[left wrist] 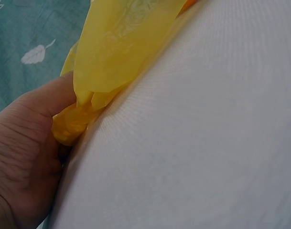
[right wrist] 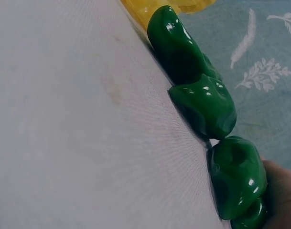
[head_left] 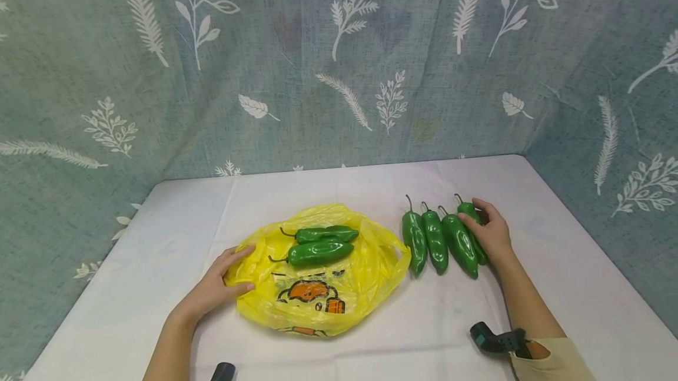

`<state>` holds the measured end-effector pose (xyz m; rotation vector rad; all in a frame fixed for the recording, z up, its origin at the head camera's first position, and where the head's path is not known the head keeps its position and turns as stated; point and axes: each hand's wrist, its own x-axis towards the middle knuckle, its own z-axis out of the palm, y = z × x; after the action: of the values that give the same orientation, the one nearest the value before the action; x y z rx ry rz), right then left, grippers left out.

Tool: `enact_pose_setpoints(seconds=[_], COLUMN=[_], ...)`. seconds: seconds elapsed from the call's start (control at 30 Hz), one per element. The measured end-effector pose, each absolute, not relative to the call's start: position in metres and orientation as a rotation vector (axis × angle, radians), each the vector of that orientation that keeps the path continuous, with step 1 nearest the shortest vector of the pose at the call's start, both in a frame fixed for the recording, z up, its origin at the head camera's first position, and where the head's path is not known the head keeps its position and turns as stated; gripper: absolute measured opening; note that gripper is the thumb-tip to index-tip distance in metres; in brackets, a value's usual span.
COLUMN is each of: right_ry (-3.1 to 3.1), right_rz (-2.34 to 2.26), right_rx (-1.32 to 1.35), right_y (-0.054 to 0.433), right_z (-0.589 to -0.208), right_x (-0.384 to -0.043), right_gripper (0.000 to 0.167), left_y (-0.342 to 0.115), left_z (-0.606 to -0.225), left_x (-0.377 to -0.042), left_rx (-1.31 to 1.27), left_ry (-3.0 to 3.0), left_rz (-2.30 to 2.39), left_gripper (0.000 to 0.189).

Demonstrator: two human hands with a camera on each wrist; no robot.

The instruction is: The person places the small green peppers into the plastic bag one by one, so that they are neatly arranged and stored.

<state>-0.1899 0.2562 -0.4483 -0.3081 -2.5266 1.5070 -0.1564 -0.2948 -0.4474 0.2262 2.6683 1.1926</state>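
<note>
A crumpled yellow plastic bag [head_left: 371, 287] with an orange cartoon print lies left of the table's middle. Two green chili peppers, an upper one [head_left: 331, 234] and a lower one [head_left: 320, 253], lie side by side on it, stems leftward. At the bag's left edge, my left hand [head_left: 212, 284] holds the plastic between thumb and fingers; the left wrist view shows it bunched there. Right of the bag, several green peppers [head_left: 435, 242] stand in a row, stems pointing away. My right hand [head_left: 489, 234] grips the rightmost pepper [head_left: 467, 210], partly hidden by the neighbouring pepper [head_left: 458, 242].
A white cloth [head_left: 424, 334] covers the table. Behind and beside it hangs a green-blue curtain [head_left: 296, 133] with white leaf prints. A black wrist strap mount [head_left: 498, 340] sits on the right forearm, and another dark device [head_left: 223, 371] shows at the bottom edge.
</note>
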Motion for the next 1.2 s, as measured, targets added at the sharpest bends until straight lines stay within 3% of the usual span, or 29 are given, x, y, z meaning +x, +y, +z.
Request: enact_pose_setpoints(seconds=[0.73, 1.2], right_ry=[-2.478, -2.670], right_rz=[1.419, 1.355], right_rx=[-0.493, -0.490], right_y=[0.2618, 0.2617], right_z=[-0.4490, -0.4422], right_x=[-0.1881, -0.1895], right_gripper=[0.069, 0.081], left_y=[-0.2956, -0.2952], left_z=[-0.4478, -0.4495], left_x=[-0.1554, -0.1563], left_rx=[0.265, 0.273], left_ry=[2.673, 2.702], left_rz=[1.201, 1.175], left_gripper=[0.078, 0.078])
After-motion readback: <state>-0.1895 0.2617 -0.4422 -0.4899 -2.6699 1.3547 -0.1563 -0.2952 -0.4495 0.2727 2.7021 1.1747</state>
